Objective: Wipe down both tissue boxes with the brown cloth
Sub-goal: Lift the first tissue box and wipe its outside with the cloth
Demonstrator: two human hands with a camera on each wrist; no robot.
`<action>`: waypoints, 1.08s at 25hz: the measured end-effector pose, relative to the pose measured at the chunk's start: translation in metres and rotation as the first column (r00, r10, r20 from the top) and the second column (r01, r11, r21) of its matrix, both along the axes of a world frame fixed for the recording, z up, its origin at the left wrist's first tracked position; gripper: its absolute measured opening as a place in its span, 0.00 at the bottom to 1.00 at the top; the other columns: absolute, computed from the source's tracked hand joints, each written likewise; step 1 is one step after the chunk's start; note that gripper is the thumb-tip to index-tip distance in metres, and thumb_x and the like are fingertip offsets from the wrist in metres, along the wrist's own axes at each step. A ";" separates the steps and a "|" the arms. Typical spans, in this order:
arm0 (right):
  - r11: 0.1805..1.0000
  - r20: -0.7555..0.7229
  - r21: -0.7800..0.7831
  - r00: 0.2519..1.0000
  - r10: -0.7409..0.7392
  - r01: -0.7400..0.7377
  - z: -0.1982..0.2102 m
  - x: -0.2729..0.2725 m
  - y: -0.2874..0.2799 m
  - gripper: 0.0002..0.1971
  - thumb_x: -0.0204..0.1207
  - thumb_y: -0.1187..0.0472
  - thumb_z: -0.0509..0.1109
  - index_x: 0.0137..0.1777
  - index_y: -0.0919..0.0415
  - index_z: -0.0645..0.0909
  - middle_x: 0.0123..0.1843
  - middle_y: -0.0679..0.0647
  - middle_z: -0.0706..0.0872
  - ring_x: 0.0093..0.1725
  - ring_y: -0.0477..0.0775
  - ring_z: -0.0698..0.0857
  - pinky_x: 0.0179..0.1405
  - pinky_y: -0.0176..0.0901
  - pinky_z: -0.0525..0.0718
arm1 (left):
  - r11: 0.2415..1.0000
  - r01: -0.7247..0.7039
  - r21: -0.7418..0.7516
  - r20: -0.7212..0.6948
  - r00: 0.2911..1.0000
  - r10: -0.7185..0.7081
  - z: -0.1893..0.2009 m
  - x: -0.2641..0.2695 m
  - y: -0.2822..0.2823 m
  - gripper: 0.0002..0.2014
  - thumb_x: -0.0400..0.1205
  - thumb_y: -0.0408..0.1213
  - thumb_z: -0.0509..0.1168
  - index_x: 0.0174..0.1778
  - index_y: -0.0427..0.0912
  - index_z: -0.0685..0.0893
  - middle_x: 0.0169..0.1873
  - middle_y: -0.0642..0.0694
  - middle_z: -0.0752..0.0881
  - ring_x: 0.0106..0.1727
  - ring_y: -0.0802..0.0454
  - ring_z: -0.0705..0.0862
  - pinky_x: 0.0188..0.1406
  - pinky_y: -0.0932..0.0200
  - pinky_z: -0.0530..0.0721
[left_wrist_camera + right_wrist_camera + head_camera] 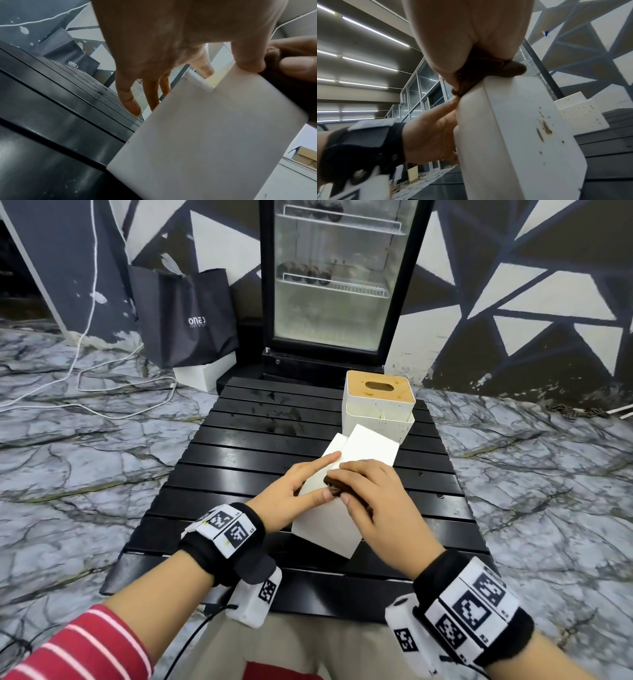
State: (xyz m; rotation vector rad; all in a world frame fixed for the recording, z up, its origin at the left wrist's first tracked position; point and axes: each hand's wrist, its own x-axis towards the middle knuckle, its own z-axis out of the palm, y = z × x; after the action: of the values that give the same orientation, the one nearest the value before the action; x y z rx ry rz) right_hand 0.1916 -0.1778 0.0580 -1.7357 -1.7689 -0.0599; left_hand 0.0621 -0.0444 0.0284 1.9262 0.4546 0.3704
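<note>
A white tissue box (325,529) lies tilted on the black slatted table (260,440), and its side carries brown stains (546,128). My left hand (317,477) holds it, thumb on the near top edge (248,63) and fingers along the far side. On the box's top my right hand (363,491) grips the bunched brown cloth (334,486) and presses it down (484,70). The second tissue box (378,405), white with a wooden slotted lid, stands upright just behind, at the table's back right.
A glass-door fridge (337,275) stands right behind the table. To its left a black paper bag (186,316) sits on a white block (202,374). White cables (102,392) trail over the marbled floor at the left.
</note>
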 end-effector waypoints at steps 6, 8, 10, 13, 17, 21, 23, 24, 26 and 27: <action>0.998 -0.094 -0.066 0.996 0.001 -0.007 0.009 0.028 0.019 0.16 0.76 0.60 0.59 0.61 0.50 0.79 0.57 0.45 0.80 0.61 0.49 0.73 0.64 0.36 0.66 | 0.995 0.015 -0.094 0.044 0.999 -0.011 0.003 0.001 0.000 0.25 0.68 0.63 0.64 0.61 0.87 0.67 0.68 0.58 0.74 0.72 0.59 0.71 0.72 0.58 0.72; 0.998 -0.111 -0.070 0.994 -0.008 0.001 0.008 0.038 0.025 0.16 0.75 0.60 0.59 0.60 0.50 0.79 0.58 0.46 0.81 0.62 0.49 0.73 0.64 0.36 0.65 | 0.994 0.006 -0.105 0.042 0.999 -0.001 0.003 0.001 0.000 0.24 0.67 0.63 0.64 0.58 0.89 0.68 0.68 0.58 0.73 0.72 0.59 0.71 0.72 0.57 0.72; 0.996 -0.131 -0.086 0.991 -0.024 0.012 0.009 0.047 0.031 0.15 0.76 0.60 0.60 0.60 0.49 0.79 0.59 0.46 0.81 0.62 0.50 0.73 0.65 0.37 0.65 | 0.994 -0.009 -0.110 0.029 1.000 0.012 0.003 0.002 0.001 0.25 0.66 0.64 0.64 0.58 0.89 0.68 0.69 0.56 0.73 0.70 0.60 0.73 0.70 0.58 0.73; 0.992 -0.160 -0.115 0.984 -0.072 0.054 0.012 0.055 0.038 0.14 0.79 0.64 0.61 0.62 0.52 0.79 0.60 0.49 0.80 0.63 0.53 0.72 0.64 0.37 0.63 | 0.992 -0.028 -0.123 0.025 0.999 0.032 0.002 0.001 0.000 0.26 0.66 0.64 0.65 0.60 0.87 0.69 0.69 0.56 0.73 0.66 0.59 0.76 0.65 0.62 0.75; 0.985 -0.167 -0.137 0.978 -0.127 0.105 0.017 0.068 0.052 0.15 0.79 0.65 0.60 0.63 0.52 0.78 0.61 0.50 0.79 0.65 0.56 0.72 0.68 0.42 0.65 | 0.990 -0.039 -0.133 0.033 0.999 0.043 0.003 0.001 -0.001 0.25 0.65 0.64 0.65 0.58 0.87 0.70 0.68 0.57 0.73 0.66 0.58 0.77 0.66 0.61 0.75; 0.978 -0.203 -0.156 0.964 -0.171 0.141 0.017 0.074 0.061 0.15 0.79 0.64 0.60 0.63 0.52 0.78 0.62 0.51 0.78 0.66 0.59 0.72 0.71 0.52 0.67 | 0.991 -0.043 -0.127 0.025 0.999 0.047 0.004 0.001 -0.002 0.25 0.65 0.65 0.64 0.57 0.89 0.69 0.67 0.59 0.71 0.66 0.60 0.76 0.64 0.65 0.75; 0.978 -0.208 -0.142 0.962 -0.177 0.149 0.016 0.072 0.061 0.15 0.79 0.65 0.60 0.63 0.53 0.78 0.62 0.52 0.78 0.66 0.59 0.72 0.71 0.50 0.67 | 0.992 -0.043 -0.117 0.019 0.999 0.046 0.003 0.001 -0.004 0.25 0.66 0.65 0.63 0.58 0.89 0.67 0.68 0.61 0.70 0.68 0.63 0.74 0.65 0.66 0.73; 0.979 -0.209 -0.137 0.962 -0.178 0.151 0.015 0.070 0.059 0.16 0.79 0.65 0.60 0.64 0.53 0.78 0.62 0.52 0.78 0.66 0.60 0.71 0.70 0.48 0.67 | 0.993 -0.046 -0.111 0.015 0.999 0.048 0.003 0.001 -0.005 0.24 0.66 0.65 0.63 0.58 0.90 0.67 0.68 0.62 0.69 0.68 0.65 0.73 0.65 0.67 0.73; 0.981 -0.187 -0.128 0.967 -0.171 0.149 0.012 0.064 0.053 0.16 0.79 0.65 0.60 0.64 0.53 0.77 0.62 0.52 0.78 0.66 0.59 0.70 0.67 0.40 0.62 | 0.995 -0.051 -0.088 0.013 0.999 0.053 0.002 0.001 -0.006 0.24 0.66 0.65 0.62 0.58 0.90 0.66 0.69 0.63 0.68 0.70 0.68 0.70 0.66 0.67 0.71; 0.982 -0.169 -0.120 0.972 -0.162 0.143 0.010 0.058 0.047 0.16 0.79 0.65 0.60 0.64 0.53 0.77 0.62 0.52 0.78 0.66 0.58 0.70 0.64 0.36 0.60 | 0.996 -0.055 -0.075 0.014 0.998 0.057 0.001 0.001 -0.006 0.24 0.67 0.65 0.62 0.59 0.90 0.66 0.69 0.63 0.68 0.71 0.68 0.69 0.68 0.65 0.70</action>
State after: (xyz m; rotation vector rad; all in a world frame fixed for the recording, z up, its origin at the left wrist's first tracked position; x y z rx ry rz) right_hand 0.2501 -0.1307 0.0682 -1.8889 -1.5320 0.1237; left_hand 0.0630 -0.0506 0.0290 1.8394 0.5057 0.3997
